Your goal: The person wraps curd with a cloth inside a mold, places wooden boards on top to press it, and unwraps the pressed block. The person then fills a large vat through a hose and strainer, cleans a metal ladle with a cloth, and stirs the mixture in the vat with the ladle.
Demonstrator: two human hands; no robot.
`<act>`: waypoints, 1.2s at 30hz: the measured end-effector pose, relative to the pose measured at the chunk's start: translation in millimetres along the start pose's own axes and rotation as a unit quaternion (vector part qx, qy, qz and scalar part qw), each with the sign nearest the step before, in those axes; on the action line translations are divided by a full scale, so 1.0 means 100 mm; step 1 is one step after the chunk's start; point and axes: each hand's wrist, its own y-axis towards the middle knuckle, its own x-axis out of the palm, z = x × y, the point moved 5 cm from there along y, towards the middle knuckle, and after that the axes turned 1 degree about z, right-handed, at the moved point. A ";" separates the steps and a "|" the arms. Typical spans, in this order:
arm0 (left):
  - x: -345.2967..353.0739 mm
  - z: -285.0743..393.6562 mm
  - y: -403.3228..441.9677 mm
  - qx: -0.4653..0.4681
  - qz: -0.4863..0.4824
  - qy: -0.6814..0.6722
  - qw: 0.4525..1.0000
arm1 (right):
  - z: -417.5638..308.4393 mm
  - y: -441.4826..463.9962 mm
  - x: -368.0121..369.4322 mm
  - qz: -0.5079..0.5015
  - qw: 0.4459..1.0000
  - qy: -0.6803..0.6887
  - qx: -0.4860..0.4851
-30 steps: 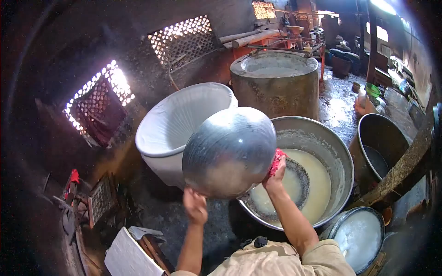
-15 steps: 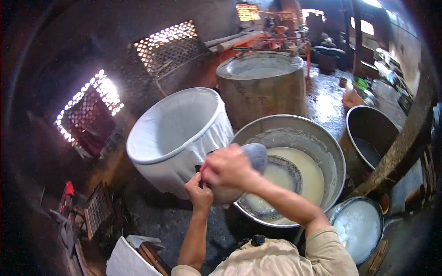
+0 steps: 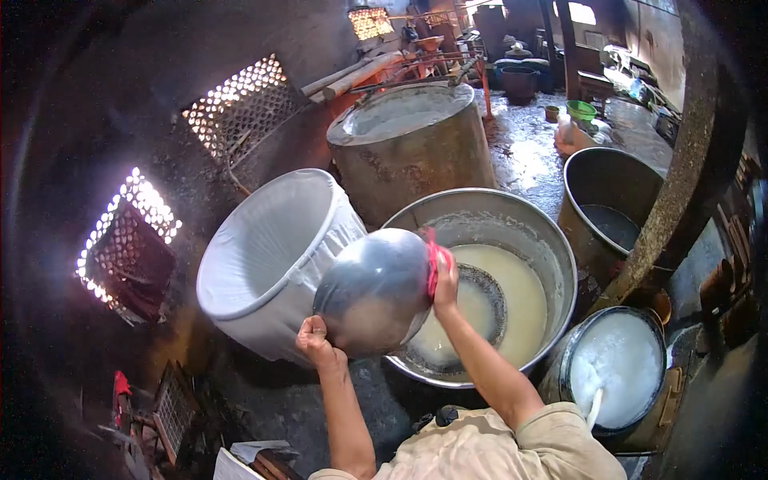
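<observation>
Has swung the right hand (image 3: pixel 445 292) away from the left hand (image 3: pixel 322 346) since the earlier frame. Grips the metal bowl (image 3: pixel 372 290) with both: right closed through red cloth (image 3: pixel 433 260), left pinching the near-left edge. Holds it tipped, underside showing, between the cloth-lined tub (image 3: pixel 244 300) and the wide basin (image 3: pixel 552 240). Could slip from wet fingers or a loose pinch, spill if tilted off-line, or drag the lining by snagging it.

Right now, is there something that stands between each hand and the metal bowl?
At the right hand, yes: a pinkish-red cloth is bunched between it and the side of the metal bowl. At the left hand, by the bowl's lower left edge, I see nothing in between.
</observation>
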 end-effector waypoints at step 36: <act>-0.50 -0.22 0.63 -0.023 0.045 0.005 0.999 | -1.89 -0.58 -4.76 0.472 0.875 0.019 -0.104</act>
